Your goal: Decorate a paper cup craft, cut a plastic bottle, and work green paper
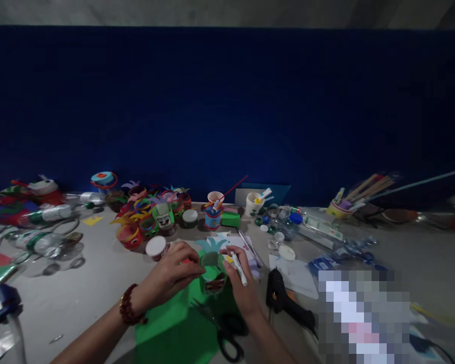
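A green paper-covered cup (214,275) with light blue pointed leaves around its top stands between my hands. My left hand (178,267) is closed, its fingertips pinching the cup's left edge. My right hand (243,287) is at the other side, with a white marker (238,269) held between its fingers; thumb and index finger lie near or on the cup's rim. Below, a green sheet (170,328) spreads over the table. Black-handled scissors (229,339) rest on it with partly open blades. To the right lies a black glue gun (288,301).
Several decorated cups (129,236) stand at the back left, beside a white-lidded jar (156,247). Plastic bottles (41,243) lie farther left. A blue cup (213,220) and a white cup (254,203) holding tools stand behind. Bottle caps (287,252) and papers (298,275) lie right.
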`<state>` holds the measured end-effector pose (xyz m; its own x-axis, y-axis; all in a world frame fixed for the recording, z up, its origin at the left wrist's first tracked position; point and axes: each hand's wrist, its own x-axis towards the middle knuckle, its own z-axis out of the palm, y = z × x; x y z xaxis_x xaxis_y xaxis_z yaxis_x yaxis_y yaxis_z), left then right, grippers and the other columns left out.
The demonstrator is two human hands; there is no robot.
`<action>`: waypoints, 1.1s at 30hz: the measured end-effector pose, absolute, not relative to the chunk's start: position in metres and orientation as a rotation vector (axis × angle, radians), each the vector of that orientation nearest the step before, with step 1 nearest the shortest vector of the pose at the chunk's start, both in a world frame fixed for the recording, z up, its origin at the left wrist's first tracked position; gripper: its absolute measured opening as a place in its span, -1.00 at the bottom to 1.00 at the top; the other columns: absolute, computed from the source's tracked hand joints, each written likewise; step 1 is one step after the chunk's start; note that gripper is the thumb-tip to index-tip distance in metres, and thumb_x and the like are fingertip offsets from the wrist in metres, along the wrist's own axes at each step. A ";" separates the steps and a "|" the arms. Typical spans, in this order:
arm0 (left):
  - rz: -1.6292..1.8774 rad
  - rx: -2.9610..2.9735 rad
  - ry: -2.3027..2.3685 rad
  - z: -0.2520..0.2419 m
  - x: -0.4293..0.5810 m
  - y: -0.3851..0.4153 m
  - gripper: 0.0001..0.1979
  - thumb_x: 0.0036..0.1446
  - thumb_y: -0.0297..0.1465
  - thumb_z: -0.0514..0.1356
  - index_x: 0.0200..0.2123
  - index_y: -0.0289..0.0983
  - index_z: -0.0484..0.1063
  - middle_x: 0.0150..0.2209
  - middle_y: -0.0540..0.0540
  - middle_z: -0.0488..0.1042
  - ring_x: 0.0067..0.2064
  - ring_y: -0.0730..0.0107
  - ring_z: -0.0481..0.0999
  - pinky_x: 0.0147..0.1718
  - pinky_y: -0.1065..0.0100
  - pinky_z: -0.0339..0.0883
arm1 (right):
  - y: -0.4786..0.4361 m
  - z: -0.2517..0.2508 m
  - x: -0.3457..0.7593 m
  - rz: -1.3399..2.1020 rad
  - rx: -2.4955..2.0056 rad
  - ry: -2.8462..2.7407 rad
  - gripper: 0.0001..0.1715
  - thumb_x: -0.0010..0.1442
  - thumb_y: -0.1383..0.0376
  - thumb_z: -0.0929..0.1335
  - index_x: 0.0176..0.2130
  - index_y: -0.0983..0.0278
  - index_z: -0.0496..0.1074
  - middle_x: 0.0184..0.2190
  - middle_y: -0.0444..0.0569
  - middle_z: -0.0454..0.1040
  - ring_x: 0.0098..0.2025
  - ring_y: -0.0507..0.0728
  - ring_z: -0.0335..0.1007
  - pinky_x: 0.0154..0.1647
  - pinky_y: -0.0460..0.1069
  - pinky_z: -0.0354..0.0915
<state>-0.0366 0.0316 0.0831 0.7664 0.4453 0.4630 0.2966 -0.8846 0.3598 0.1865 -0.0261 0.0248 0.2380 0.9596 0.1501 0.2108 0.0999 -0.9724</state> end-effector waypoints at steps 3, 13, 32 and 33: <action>0.791 2.822 0.563 0.084 -0.037 0.030 -0.74 0.33 -0.53 0.06 -0.01 -0.17 0.43 -0.14 -0.14 0.45 -0.11 0.20 0.34 -0.12 0.16 0.20 | -0.024 0.021 0.187 0.796 -1.341 -1.210 -0.68 0.28 0.08 0.31 -0.01 0.13 0.36 -0.01 -0.05 0.52 0.11 0.22 0.39 0.13 0.08 0.26; 0.842 2.767 0.603 0.098 -0.027 0.019 -0.84 0.31 -0.49 0.12 -0.11 -0.21 0.45 -0.18 -0.13 0.46 -0.12 0.23 0.34 -0.11 0.18 0.22 | -0.023 0.023 0.189 0.750 -1.411 -1.210 -0.62 0.25 0.03 0.31 -0.01 0.15 0.33 0.02 -0.01 0.51 0.12 0.25 0.39 0.14 0.11 0.23; 0.775 2.726 0.609 0.097 -0.022 0.022 -0.83 0.37 -0.43 0.04 -0.17 -0.24 0.45 -0.21 -0.14 0.47 -0.13 0.26 0.40 -0.09 0.21 0.24 | -0.022 0.021 0.188 0.759 -1.441 -1.234 -0.62 0.25 -0.01 0.30 -0.03 0.14 0.33 0.00 -0.01 0.53 0.12 0.27 0.40 0.20 0.16 0.18; 0.785 2.719 0.609 0.096 -0.022 0.021 -0.83 0.37 -0.44 0.04 -0.18 -0.24 0.44 -0.21 -0.14 0.47 -0.14 0.27 0.40 -0.10 0.22 0.24 | -0.022 0.021 0.187 0.750 -1.444 -1.239 -0.61 0.25 -0.02 0.30 -0.03 0.13 0.33 0.01 -0.01 0.54 0.13 0.28 0.39 0.21 0.17 0.17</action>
<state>-0.0222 0.0212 0.0956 0.7680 0.4551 0.4507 0.3227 -0.8827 0.3415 0.1874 -0.0225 0.0212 0.2688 0.9495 0.1617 0.2968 0.0780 -0.9517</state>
